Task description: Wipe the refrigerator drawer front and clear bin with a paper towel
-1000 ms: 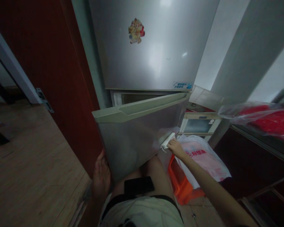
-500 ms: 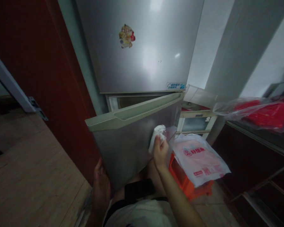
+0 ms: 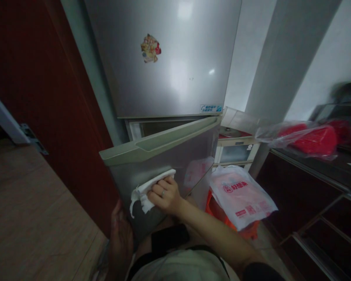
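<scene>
Room: cramped, dim kitchen corner, with a dark red wooden door panel point(image 3: 46, 78) at my left and a pale grey tiled pillar point(image 3: 280, 58) at my right.
Floor: light brown wood-look flooring point(image 3: 32, 218) runs off to the left.
Fridge: tall silver upper fridge door point(image 3: 175, 78), shut, bearing a small colourful cartoon sticker point(image 3: 150, 48) and a blue label point(image 3: 211, 108) at its bottom right corner.
Working surface: silver lower fridge door point(image 3: 187, 152), swung out towards me, its brushed face streaked and reflecting; its pale green top edge is tilted across the view.
Cloth: white folded cloth point(image 3: 148, 188) lies flat against the left part of that door face, one end hanging loose.
Right hand: my right hand point(image 3: 165, 194) presses the cloth to the door, fingers point(image 3: 160, 186) together and bent over it, a ring on one.
Left hand: my left hand point(image 3: 119, 238) rests against the door's lower left corner; too dark to tell whether the fingers curl round the edge.
Lap: black flat phone point(image 3: 169, 236) lies on my thigh, just below the door.
Beside the fridge: white plastic bag with red print point(image 3: 241, 195) sits on an orange plastic crate point(image 3: 216, 210); a small cream cabinet point(image 3: 236, 150) stands behind.
Counter: red items in a clear plastic bag point(image 3: 304, 138) lie on the dark counter at right.
</scene>
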Demonstrator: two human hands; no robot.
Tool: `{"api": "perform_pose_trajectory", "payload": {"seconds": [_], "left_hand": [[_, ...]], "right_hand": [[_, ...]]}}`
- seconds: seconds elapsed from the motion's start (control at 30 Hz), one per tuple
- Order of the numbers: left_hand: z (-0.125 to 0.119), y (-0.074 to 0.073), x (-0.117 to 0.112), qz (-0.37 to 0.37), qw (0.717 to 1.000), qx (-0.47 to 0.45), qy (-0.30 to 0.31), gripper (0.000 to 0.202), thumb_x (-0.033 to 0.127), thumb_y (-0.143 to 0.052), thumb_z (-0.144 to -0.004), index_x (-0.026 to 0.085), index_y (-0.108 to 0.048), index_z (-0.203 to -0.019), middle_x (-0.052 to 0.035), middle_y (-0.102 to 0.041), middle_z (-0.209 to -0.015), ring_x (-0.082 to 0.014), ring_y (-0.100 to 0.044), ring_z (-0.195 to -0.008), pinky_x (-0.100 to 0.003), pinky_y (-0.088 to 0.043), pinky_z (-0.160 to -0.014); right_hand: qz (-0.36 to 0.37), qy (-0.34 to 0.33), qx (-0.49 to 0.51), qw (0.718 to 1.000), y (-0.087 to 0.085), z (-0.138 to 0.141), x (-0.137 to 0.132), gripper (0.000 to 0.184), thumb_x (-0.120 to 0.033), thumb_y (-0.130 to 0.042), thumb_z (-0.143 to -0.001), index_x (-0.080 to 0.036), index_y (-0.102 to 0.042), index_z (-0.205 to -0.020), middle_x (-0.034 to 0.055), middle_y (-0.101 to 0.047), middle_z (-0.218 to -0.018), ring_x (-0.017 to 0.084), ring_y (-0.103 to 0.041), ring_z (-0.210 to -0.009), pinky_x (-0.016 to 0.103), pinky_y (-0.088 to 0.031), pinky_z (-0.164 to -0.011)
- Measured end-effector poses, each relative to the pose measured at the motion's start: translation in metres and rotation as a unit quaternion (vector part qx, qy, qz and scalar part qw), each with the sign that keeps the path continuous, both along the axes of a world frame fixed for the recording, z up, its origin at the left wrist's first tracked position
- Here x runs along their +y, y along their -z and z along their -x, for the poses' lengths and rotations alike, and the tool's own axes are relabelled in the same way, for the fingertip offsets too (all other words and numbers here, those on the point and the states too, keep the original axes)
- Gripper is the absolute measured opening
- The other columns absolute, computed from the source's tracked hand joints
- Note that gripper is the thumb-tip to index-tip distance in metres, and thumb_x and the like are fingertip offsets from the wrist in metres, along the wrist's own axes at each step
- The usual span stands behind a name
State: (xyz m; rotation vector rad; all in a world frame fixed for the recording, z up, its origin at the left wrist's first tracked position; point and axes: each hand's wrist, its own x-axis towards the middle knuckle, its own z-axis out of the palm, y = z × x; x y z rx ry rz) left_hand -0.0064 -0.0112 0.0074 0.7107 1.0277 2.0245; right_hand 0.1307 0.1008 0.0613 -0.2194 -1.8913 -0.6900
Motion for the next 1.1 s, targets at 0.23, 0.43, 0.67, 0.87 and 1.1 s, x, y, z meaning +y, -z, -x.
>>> {"api": "perform_pose_trajectory", "payload": {"seconds": [0.23, 0.43, 0.67, 0.87, 1.1], "left_hand": [[-0.009, -0.012, 0.003, 0.009, 0.998, -0.059, -0.028, 0.052, 0.063, -0.065, -0.084, 0.031, -0.064, -0.125, -0.0033, -0.058, -0.145, -0.0289, -0.039, -0.146, -0.05, -0.018, -0.126], [-0.002, 0.003, 0.0, 0.026, 0.999, -0.023, -0.035, 0.048, 0.059, -0.057, -0.09, 0.031, -0.063, -0.128, -0.0033, -0.058, -0.145, -0.0269, -0.036, -0.148, -0.044, -0.021, -0.126], [-0.003, 0.004, -0.004, 0.036, 0.999, -0.003, -0.037, 0.054, 0.059, -0.055, -0.091, 0.03, -0.057, -0.137, -0.0047, -0.058, -0.144, -0.0279, -0.036, -0.148, -0.046, -0.028, -0.123], [-0.014, -0.008, -0.006, 0.048, 0.997, -0.039, -0.046, 0.068, 0.066, -0.063, -0.081, 0.027, -0.055, -0.136, -0.0077, -0.053, -0.15, -0.0312, -0.035, -0.148, -0.049, -0.016, -0.126], [-0.001, 0.009, -0.006, 0.016, 0.999, 0.013, -0.049, 0.04, 0.05, -0.067, -0.084, 0.025, -0.07, -0.114, -0.0073, -0.065, -0.136, -0.0314, -0.034, -0.149, -0.051, -0.028, -0.122]], "right_hand": [[0.116, 0.034, 0.059, 0.991, 0.012, -0.092, 0.082, 0.052, -0.046, -0.031, -0.104, -0.023, -0.056, -0.065, -0.0003, -0.053, -0.06, 0.015, -0.046, -0.063, 0.031, -0.031, -0.068], [0.274, 0.144, 0.332, 0.891, 0.032, -0.152, 0.145, 0.054, -0.057, -0.026, -0.099, -0.02, -0.058, -0.078, 0.0059, -0.06, -0.071, 0.019, -0.05, -0.068, 0.032, -0.035, -0.066], [0.363, 0.151, 0.488, 0.779, 0.02, -0.15, 0.153, 0.058, -0.066, -0.028, -0.092, -0.018, -0.058, -0.082, 0.0064, -0.06, -0.072, 0.02, -0.052, -0.07, 0.033, -0.04, -0.068], [0.35, 0.07, 0.458, 0.814, -0.013, -0.081, 0.087, 0.049, -0.058, -0.033, -0.097, -0.02, -0.059, -0.08, 0.0029, -0.06, -0.069, 0.017, -0.052, -0.064, 0.03, -0.039, -0.063], [0.119, 0.006, 0.175, 0.977, -0.057, 0.02, -0.023, 0.042, -0.037, -0.033, -0.103, -0.022, -0.059, -0.074, 0.0015, -0.06, -0.065, 0.016, -0.05, -0.064, 0.033, -0.029, -0.063]]}}
